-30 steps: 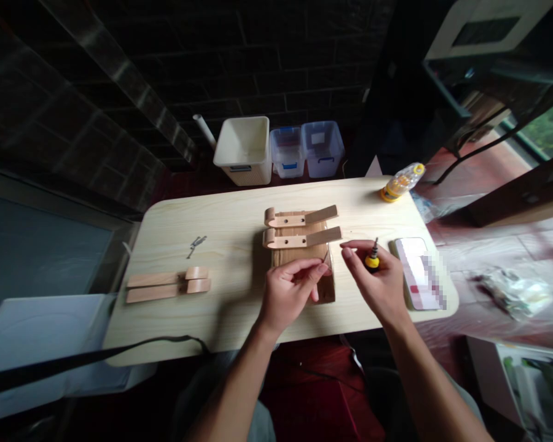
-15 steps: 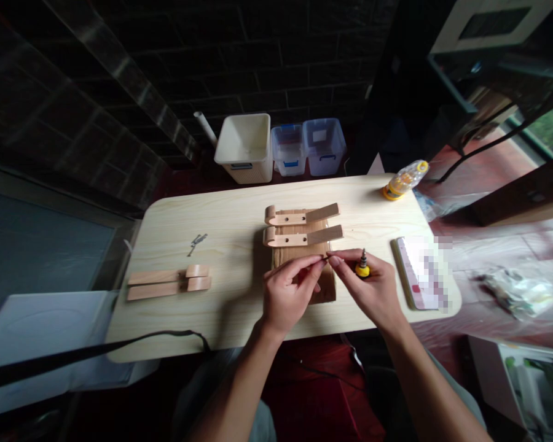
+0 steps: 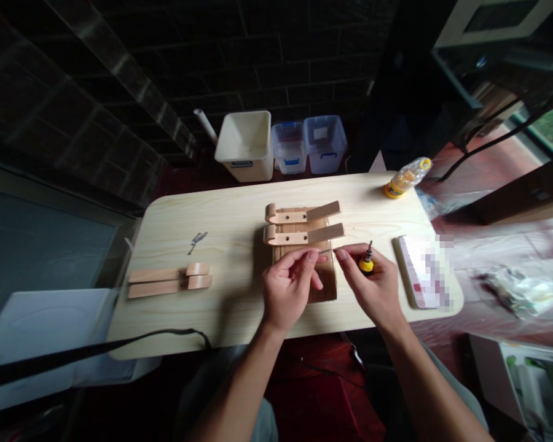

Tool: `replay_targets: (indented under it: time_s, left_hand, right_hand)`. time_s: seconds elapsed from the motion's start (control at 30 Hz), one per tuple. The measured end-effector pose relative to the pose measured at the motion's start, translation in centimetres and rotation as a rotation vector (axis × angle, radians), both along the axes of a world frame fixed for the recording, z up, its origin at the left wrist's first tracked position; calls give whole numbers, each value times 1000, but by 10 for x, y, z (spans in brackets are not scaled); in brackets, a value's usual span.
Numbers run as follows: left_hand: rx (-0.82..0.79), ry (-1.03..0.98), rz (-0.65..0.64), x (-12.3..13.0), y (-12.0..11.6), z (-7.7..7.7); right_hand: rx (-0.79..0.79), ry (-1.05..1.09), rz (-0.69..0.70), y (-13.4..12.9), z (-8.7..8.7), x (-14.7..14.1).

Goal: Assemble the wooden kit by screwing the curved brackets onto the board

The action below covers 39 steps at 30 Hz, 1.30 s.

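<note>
One pale table (image 3: pixel 233 215) bears two wooden hooks (image 3: pixel 297 238) on one brown block (image 3: pixel 324 290) at centre. Just below, the right hand (image 3: pixel 374 287) grips one yellow screwdriver (image 3: pixel 365 264) and pinches one thin rod (image 3: pixel 326 250); whether the curled left hand (image 3: pixel 286 291) holds it is unclear.

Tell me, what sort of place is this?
Perhaps a small workshop corner: the right hand holds a short yellow-handled screwdriver with a dark metal tip, thin grey metal pieces, perhaps screws, lie on a pale wood-grain table, and light-brown wooden pieces with dark holes rest on a brown block.
</note>
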State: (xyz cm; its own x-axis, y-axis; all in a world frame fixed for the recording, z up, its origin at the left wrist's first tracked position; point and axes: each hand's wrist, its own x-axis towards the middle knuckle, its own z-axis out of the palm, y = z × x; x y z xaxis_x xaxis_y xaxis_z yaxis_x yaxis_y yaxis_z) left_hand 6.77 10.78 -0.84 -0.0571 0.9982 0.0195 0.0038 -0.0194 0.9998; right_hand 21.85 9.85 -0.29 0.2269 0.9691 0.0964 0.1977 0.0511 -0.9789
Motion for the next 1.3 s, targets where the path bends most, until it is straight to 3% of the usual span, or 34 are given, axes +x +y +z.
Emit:
replay_targets:
  time_s: [0.23,0.4,0.47,0.63,0.73,1.03,1.3]
  left_hand:
    - [17,-13,48,0,1,-1]
    - [15,-23,58,0,0,-1]
    - [6,-24,58,-1,0,-1]
    - [-16,-19,31,-2,1,0]
    - [-31,-9,13,-3,1,-1]
    - [17,9,-47,-3,-3,2]
    - [52,54,-54,-2,-5,-2]
  right_hand:
    - [-43,86,-88,2,-5,-1]
    - [-13,58,-248,4,-4,-3]
    - [-22,65,-218,3,-3,-4]
    - [-13,53,47,0,0,-8]
    - [14,29,133,-1,2,-12]
    - [48,-39,125,0,2,-10]
    - [63,23,-4,-4,-2,-17]
